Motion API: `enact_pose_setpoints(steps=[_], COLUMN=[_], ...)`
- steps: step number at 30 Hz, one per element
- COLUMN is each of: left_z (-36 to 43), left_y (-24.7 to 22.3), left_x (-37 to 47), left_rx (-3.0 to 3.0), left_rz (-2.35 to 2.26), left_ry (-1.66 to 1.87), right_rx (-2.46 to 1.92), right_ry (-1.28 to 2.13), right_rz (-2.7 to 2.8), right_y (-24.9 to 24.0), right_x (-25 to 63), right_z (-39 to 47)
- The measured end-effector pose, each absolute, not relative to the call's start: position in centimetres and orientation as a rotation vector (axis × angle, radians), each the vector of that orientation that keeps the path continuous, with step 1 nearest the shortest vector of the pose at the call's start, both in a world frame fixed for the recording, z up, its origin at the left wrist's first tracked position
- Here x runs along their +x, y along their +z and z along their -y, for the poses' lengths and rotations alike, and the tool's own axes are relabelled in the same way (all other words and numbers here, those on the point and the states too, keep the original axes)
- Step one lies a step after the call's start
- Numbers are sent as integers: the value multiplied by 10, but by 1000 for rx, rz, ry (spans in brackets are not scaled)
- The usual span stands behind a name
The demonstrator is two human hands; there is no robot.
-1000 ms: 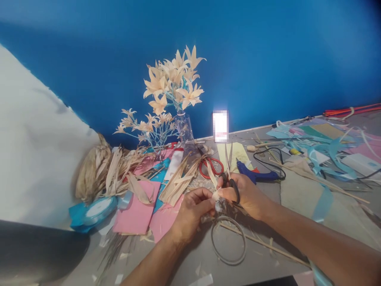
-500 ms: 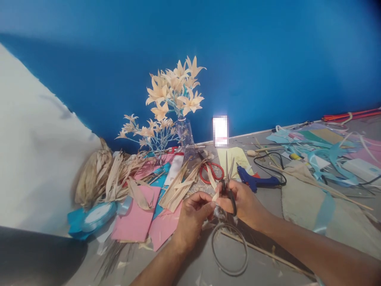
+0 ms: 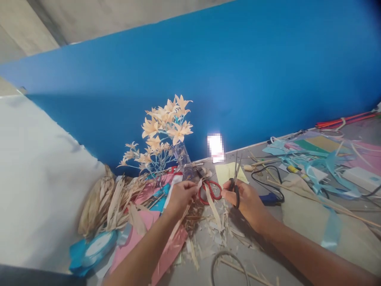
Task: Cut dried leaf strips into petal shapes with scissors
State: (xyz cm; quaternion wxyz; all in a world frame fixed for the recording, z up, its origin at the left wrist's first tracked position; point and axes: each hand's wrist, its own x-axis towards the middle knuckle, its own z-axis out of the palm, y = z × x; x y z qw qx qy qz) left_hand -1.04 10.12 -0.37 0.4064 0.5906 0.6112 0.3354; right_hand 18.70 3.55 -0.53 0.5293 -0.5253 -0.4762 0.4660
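Observation:
My right hand point(image 3: 248, 202) is closed round black-handled scissors point(image 3: 237, 194), whose narrow blades point up and away from me. To its left, my left hand point(image 3: 181, 197) has its fingertips pinched on a small pale piece of dried husk point(image 3: 199, 184). The two hands are apart. Between them lie red-handled scissors point(image 3: 219, 192) and a long strip of dried husk point(image 3: 214, 210). A blue glue gun point(image 3: 269, 198) is partly hidden behind my right hand.
Pale husk flowers point(image 3: 166, 123) stand in a clear vase point(image 3: 183, 159) by the blue wall. Husk bundles point(image 3: 97, 202), a ribbon roll point(image 3: 101, 246) and pink sheets point(image 3: 175, 254) lie left. A wire ring point(image 3: 214, 262) lies in front; light-blue ribbon point(image 3: 331, 167) lies right.
My hands, close together before, have separated, the left moving left and away from me. The right still holds the scissors. The view has tilted upward.

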Motion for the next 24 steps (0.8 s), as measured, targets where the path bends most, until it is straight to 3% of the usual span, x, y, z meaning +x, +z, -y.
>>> enact_pose_setpoints(steps=[5, 10, 19, 24], left_z=[-169, -186, -96, -48], left_y=[-11, -13, 19, 10], left_x=[21, 37, -43, -72], left_rx=[1695, 1843, 1866, 1819], left_rz=[-1670, -1697, -1689, -1774], left_ry=[840, 836, 804, 802], right_rx=[-1240, -1242, -1265, -1274], right_ry=[1125, 1113, 1059, 1041], right_rz=[1094, 1087, 1265, 1330], right_y=[-4, 0, 6, -5], right_x=[191, 193, 195, 192], right_z=[-37, -37, -29, -28])
